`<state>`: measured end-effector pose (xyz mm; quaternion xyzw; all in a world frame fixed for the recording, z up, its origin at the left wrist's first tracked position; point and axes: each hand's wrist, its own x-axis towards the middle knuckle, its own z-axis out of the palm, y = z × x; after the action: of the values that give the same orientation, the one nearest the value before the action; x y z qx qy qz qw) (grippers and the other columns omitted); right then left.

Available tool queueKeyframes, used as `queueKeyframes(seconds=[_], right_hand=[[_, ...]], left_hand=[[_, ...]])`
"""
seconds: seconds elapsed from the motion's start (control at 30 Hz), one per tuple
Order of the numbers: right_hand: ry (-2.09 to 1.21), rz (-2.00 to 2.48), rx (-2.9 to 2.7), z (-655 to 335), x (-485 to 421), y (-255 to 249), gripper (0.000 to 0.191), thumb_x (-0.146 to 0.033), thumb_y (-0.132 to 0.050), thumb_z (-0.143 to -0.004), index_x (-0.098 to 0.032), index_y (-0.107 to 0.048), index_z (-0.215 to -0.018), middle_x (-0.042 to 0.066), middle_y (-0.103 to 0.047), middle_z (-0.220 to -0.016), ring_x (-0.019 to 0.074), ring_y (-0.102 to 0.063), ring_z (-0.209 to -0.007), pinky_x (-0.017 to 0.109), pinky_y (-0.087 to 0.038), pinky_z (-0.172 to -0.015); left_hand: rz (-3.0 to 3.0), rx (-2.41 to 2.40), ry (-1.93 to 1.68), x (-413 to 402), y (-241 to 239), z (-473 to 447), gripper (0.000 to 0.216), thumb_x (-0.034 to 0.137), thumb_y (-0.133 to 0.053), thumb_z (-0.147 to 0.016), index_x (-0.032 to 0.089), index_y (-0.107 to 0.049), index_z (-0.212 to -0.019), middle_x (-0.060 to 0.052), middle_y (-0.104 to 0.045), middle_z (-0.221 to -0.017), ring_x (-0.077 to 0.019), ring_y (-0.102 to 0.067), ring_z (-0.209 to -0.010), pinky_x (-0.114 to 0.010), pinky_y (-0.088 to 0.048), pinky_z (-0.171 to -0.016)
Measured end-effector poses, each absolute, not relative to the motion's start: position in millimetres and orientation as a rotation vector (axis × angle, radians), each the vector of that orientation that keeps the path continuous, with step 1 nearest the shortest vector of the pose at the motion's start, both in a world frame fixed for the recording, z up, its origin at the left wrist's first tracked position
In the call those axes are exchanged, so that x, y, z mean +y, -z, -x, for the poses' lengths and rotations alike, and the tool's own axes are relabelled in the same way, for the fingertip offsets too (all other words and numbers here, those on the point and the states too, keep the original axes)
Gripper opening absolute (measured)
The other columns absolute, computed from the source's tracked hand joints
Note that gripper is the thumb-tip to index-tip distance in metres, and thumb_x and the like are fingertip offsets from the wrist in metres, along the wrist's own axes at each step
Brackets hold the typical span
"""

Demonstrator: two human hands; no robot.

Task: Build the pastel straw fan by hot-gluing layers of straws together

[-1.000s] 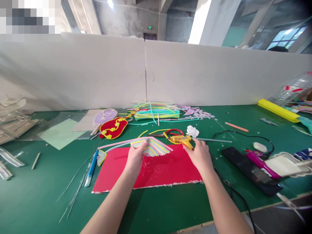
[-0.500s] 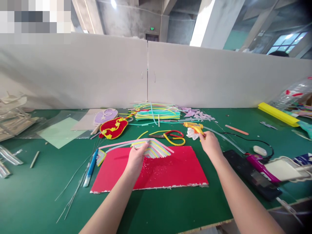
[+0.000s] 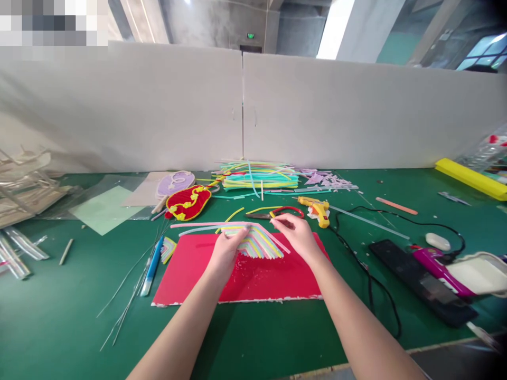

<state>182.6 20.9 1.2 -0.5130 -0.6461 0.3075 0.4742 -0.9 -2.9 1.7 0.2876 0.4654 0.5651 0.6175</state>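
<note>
My left hand [image 3: 225, 252] pinches the left side of a chevron-shaped piece made of pastel straws [image 3: 259, 241], which lies at the far edge of a red board [image 3: 253, 277]. My right hand [image 3: 296, 235] rests at the right side of the same straw piece, fingers curled on its top strip. The yellow glue gun [image 3: 316, 207] lies on the green table beyond my right hand, free of it. Red-and-yellow-handled scissors [image 3: 277, 212] lie just behind the straw piece.
A pile of coloured straws [image 3: 257, 177] sits at the back by the white partition. A red and yellow ornament [image 3: 187, 202] and a blue pen [image 3: 151, 258] lie at left. A black power strip [image 3: 420, 279], a cord and a purple tool [image 3: 435, 264] are at right.
My right hand set the glue gun down at the back right and came back to the straw piece. My left hand stayed on the piece.
</note>
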Motion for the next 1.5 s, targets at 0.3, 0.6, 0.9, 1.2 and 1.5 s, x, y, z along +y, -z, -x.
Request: queueKeyframes(seconds=[0.3,0.6,0.9,1.2,1.5], right_hand=[[-0.983,1.172,-1.609,-185,12,-8,0.028,-0.048,-0.063,-0.078,-0.020,-0.067,-0.079,0.001,-0.069,-0.077,0.0119,-0.059,-0.062,0.025,-0.050,-0.059],[-0.899,1.150,-1.719,-181,9,-7,0.027,-0.047,-0.060,-0.082,-0.021,-0.069,-0.081,0.001,-0.068,-0.077,0.0146,-0.062,-0.067,0.028,-0.053,-0.065],[-0.741,1.167,-1.760,-178,7,-7,0.024,-0.040,-0.056,-0.086,-0.023,-0.073,-0.086,0.004,-0.074,-0.090,0.0209,-0.068,-0.086,0.035,-0.053,-0.083],[-0.887,1.162,-1.663,-174,8,4,0.028,-0.040,-0.056,-0.086,-0.022,-0.074,-0.098,0.005,-0.074,-0.102,0.0230,-0.069,-0.097,0.040,-0.054,-0.089],[-0.926,1.198,-1.625,-172,8,9,0.021,-0.036,-0.064,-0.080,-0.023,-0.074,-0.094,0.004,-0.075,-0.095,0.0223,-0.071,-0.088,0.036,-0.056,-0.082]], left_hand=[[-0.801,1.198,-1.300,-3,1,0,0.040,0.037,-0.087,-0.051,0.011,-0.073,-0.078,-0.010,-0.075,-0.077,-0.0211,-0.069,-0.066,-0.027,-0.053,-0.062],[-0.768,1.213,-1.411,-2,-1,1,0.045,0.040,-0.087,-0.051,0.009,-0.073,-0.081,-0.011,-0.075,-0.079,-0.0225,-0.070,-0.070,-0.027,-0.053,-0.065],[-0.641,1.175,-1.608,2,-2,10,0.046,0.039,-0.085,-0.055,0.009,-0.072,-0.087,-0.009,-0.074,-0.084,-0.0222,-0.071,-0.076,-0.029,-0.055,-0.069],[-0.527,1.124,-1.706,4,-5,12,0.040,0.033,-0.085,-0.057,0.012,-0.070,-0.087,-0.006,-0.074,-0.082,-0.0193,-0.070,-0.069,-0.028,-0.056,-0.065],[-0.513,1.110,-1.734,5,-3,12,0.038,0.030,-0.085,-0.057,0.012,-0.070,-0.087,-0.004,-0.073,-0.083,-0.0153,-0.069,-0.069,-0.023,-0.054,-0.066]])
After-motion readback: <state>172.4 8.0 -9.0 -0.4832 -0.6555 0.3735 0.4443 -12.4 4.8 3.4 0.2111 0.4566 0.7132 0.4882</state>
